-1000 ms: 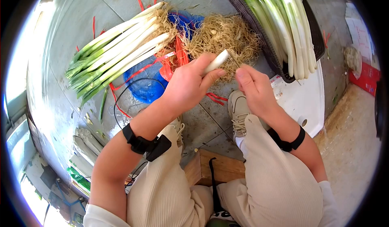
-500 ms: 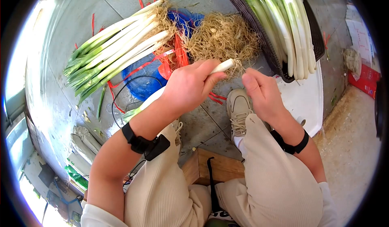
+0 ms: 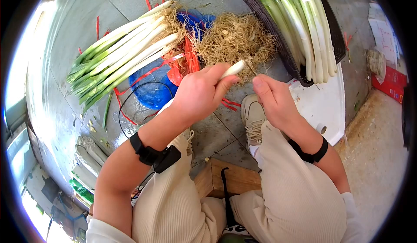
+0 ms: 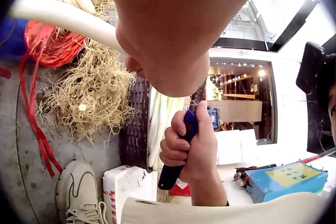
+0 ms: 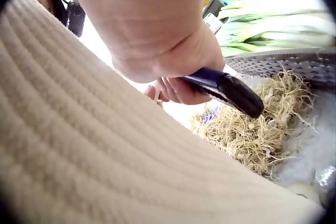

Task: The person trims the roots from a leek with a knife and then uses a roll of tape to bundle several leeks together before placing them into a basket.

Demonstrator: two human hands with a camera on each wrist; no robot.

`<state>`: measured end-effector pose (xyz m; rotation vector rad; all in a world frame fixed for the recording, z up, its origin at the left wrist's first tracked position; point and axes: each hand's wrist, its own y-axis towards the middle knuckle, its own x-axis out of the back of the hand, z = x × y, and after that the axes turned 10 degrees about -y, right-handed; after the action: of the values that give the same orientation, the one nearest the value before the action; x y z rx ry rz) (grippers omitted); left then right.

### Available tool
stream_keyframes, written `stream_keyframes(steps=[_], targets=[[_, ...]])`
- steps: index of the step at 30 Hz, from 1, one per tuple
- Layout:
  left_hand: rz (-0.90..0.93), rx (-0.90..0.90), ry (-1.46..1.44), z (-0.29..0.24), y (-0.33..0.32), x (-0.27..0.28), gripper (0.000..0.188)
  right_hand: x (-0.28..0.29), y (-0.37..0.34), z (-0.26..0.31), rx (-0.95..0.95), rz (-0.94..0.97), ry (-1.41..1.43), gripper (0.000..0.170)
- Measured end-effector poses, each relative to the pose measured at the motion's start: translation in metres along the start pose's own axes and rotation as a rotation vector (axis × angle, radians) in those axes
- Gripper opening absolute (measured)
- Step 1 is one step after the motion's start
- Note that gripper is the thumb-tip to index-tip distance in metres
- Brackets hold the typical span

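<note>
Left hand [image 3: 197, 91]: wrapped firmly round a white leek shaft [image 3: 234, 69], fingers well curled, thumb along the near side.
Leek shaft: up off the floor in that fist, poking out pale end first towards the other hand, running back beneath the left forearm.
Right hand [image 3: 278, 99]: clenched snugly round a blue-handled knife [image 4: 170, 174], thumb uppermost, right beside the pale end.
Knife: gripped by its dark handle; too small at the leek to make out any contact.
Root heap [image 3: 236, 36]: sprawling on the tiles just beyond both hands, tangled and straw-coloured.
Leek bundle [image 3: 126, 47]: lying off to the left, bearded with roots, close to red ribbon [image 3: 191, 54] and blue mesh [image 3: 150, 89].
Woven basket [image 3: 271, 23]: over on the right, loaded with more leeks, next to a white box [image 3: 332, 112].
</note>
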<state>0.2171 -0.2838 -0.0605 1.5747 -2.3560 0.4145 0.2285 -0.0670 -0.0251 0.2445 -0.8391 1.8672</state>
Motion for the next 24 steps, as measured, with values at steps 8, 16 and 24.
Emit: stream_keyframes(steps=[8, 16, 24], targets=[[-0.063, -0.06, -0.006, -0.0009, 0.0008, -0.0014, 0.03, -0.0006, -0.0011, -0.0019, -0.012, 0.026, -0.002, 0.049], [-0.072, -0.046, -0.031, -0.0017, 0.0025, -0.0028, 0.029, -0.0009, 0.0, -0.0011, -0.013, 0.009, -0.003, 0.05], [-0.061, -0.026, -0.03, 0.0003, 0.0028, -0.0044, 0.029, 0.0008, -0.0014, 0.0003, -0.007, 0.011, -0.005, 0.05]])
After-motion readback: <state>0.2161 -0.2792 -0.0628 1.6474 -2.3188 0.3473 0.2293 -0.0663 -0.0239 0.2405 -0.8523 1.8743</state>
